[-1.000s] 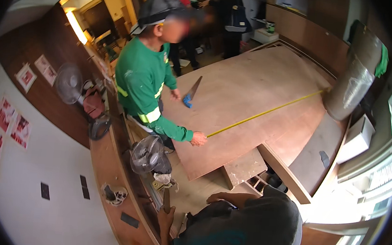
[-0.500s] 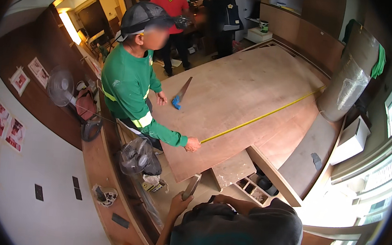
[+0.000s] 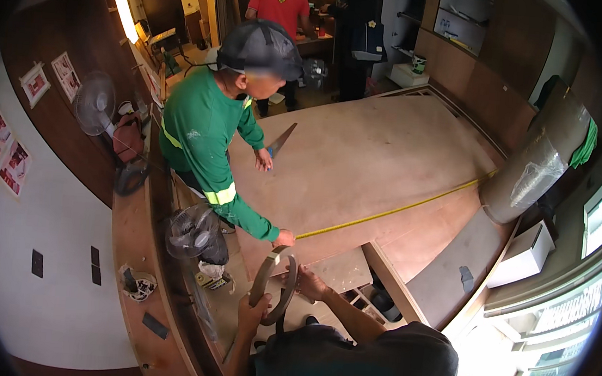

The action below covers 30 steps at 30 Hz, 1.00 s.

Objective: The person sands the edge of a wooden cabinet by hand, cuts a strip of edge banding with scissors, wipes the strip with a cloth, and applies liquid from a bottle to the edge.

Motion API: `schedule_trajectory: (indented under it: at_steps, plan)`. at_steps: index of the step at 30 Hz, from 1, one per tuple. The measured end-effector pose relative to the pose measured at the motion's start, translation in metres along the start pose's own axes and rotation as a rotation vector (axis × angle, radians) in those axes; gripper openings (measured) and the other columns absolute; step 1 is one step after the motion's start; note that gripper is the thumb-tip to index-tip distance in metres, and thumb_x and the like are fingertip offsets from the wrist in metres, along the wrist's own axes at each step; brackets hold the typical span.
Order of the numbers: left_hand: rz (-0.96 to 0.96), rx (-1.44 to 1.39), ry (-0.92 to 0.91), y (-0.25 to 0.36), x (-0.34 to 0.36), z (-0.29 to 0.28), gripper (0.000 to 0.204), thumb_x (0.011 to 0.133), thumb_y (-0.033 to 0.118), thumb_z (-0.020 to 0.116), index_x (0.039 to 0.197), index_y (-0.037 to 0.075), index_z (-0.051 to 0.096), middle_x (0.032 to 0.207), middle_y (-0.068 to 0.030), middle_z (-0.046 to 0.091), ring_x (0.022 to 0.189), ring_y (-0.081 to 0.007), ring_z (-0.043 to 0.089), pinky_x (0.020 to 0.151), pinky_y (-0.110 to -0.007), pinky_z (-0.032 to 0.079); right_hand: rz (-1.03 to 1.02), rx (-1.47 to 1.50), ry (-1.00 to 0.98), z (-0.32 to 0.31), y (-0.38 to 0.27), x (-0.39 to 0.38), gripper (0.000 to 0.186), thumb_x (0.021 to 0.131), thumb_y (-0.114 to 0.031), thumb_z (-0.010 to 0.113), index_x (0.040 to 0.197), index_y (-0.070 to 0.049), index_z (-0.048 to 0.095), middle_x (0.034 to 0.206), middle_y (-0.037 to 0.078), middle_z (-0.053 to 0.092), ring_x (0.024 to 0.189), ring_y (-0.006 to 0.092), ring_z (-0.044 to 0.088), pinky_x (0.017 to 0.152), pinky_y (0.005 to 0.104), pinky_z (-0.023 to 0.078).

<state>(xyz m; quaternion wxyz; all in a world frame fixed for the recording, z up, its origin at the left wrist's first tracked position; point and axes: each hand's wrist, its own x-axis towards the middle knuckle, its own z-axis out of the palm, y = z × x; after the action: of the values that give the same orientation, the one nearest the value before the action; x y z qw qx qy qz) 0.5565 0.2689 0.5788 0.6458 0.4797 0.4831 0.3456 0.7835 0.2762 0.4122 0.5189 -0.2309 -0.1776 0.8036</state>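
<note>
In front of my body, my left hand (image 3: 255, 309) is closed around a flat, greyish-brown strip (image 3: 263, 282) bent into a tall loop. My right hand (image 3: 313, 285) is at the loop's right side, its fingers against the strip and partly hidden by it. Just beyond the loop, a co-worker in a green long-sleeved top (image 3: 202, 138) leans over a large wooden sheet (image 3: 381, 159). One of that person's hands holds the near end of a yellow tape measure (image 3: 391, 213) stretched across the sheet. The other is beside a handsaw (image 3: 282, 139) lying on it.
A wrapped grey roll (image 3: 535, 160) leans at the sheet's right end. Below the sheet are a wooden frame board (image 3: 396, 284) and a divided box. Fans (image 3: 191, 230) and a ledge (image 3: 134, 245) line the left. Two more people are at the back.
My left hand has raised the strip, which now shows as an open loop. My right hand has come forward to it. The co-worker's free hand has moved nearer the saw; my view has shifted.
</note>
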Motion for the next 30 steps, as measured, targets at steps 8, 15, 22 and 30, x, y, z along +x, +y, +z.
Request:
schedule_trajectory:
  at_steps: [8,15,22,30]
  plan:
    - [0.071,-0.135,0.115,0.000,-0.018,-0.049,0.025,0.087,0.026,0.067,0.080,0.003,0.060,0.054,0.0008,0.047,0.045,-0.0084,0.044,0.064,-0.028,0.051,0.142,-0.040,0.000,0.007,0.038,0.033,0.058,0.087,-0.054,0.061,0.127,-0.013,0.054,0.126,0.003,0.058,0.118,0.0188,0.053,0.095,0.0374,0.042]
    - [0.082,0.057,0.101,-0.001,-0.037,-0.091,0.034,0.086,0.030,0.067,0.067,0.005,0.057,0.051,-0.0001,0.046,0.045,-0.0085,0.045,0.055,-0.026,0.046,0.252,0.033,-0.088,0.014,0.075,0.046,0.045,0.089,-0.047,0.061,0.122,-0.017,0.054,0.133,0.003,0.053,0.125,0.0199,0.048,0.103,0.0436,0.038]
    - [0.006,0.191,0.238,-0.005,-0.052,-0.145,0.030,0.082,0.030,0.072,0.086,0.003,0.061,0.064,-0.0014,0.056,0.058,-0.0102,0.053,0.054,-0.025,0.041,0.267,-0.017,-0.076,0.038,0.073,0.053,0.045,0.090,-0.038,0.064,0.125,-0.013,0.051,0.124,0.004,0.057,0.116,0.0203,0.053,0.099,0.0442,0.041]
    - [0.026,-0.278,0.571,-0.031,-0.063,-0.203,0.029,0.083,0.027,0.073,0.090,0.004,0.058,0.064,-0.0008,0.053,0.053,-0.0093,0.049,0.050,-0.024,0.040,0.315,-0.552,0.160,0.112,0.056,0.113,0.037,0.092,-0.031,0.062,0.123,-0.014,0.053,0.095,-0.003,0.060,0.078,0.0100,0.059,0.073,0.0303,0.054]
